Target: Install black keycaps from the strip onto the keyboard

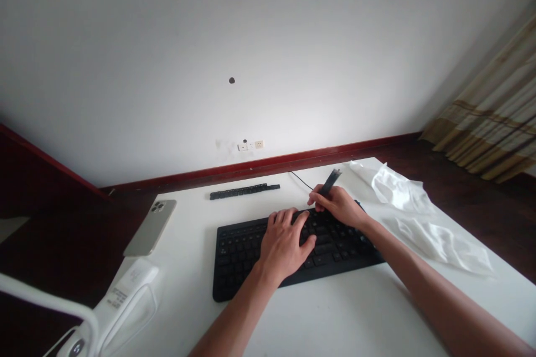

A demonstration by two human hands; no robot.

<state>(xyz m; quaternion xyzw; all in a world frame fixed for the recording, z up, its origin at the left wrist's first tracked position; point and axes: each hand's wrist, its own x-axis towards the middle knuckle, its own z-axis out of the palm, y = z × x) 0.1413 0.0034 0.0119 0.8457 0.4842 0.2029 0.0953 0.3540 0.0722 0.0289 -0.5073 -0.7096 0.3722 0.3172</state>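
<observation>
Resting, the left hand point(285, 242) partly hides the keyboard point(329, 247).

The keyboard point(329, 246) looks like matt plastic, the table point(326, 307) smooth; at right, the crumpled film point(393, 188) is glossy plastic, the far curtain point(488, 128) pleated cloth.

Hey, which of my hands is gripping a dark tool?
Your right hand: its fingers close around the dark tool. Your left hand lies spread on the keyboard, gripping nothing visible.
</observation>
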